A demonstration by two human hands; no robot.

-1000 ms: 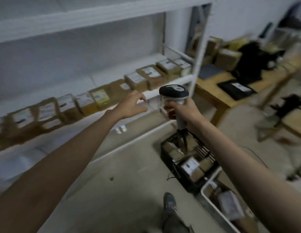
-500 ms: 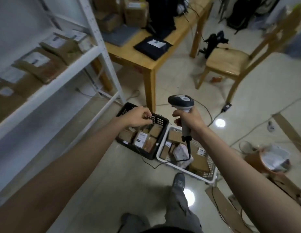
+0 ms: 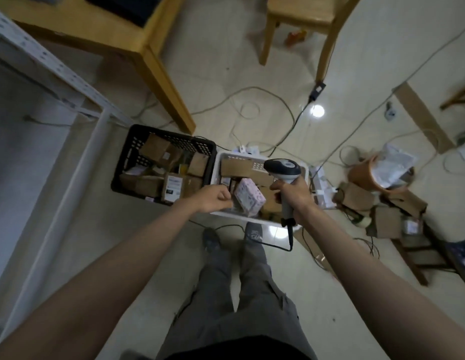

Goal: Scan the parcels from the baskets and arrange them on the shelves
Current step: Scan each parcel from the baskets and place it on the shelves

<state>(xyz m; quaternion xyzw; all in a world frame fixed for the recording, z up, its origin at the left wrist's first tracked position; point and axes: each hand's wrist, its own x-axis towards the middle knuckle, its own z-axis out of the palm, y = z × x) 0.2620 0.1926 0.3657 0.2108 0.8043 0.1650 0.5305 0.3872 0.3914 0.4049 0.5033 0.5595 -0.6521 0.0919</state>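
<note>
Left hand (image 3: pixel 215 201), fingers loosely curled and empty, hovers over the white basket (image 3: pixel 262 220) at frame centre, likely choosing a parcel; right hand (image 3: pixel 293 194) grips the scanner (image 3: pixel 283 168), ready.

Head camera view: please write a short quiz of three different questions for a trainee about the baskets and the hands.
1. True or false: the right hand grips the scanner.
2. Which basket holds the pink patterned parcel? A. black basket B. white basket C. neither
3. Fill in: the left hand, fingers curled, is over the ____ basket's near-left corner.

Key: 1. True. 2. B. 3. White.
</note>
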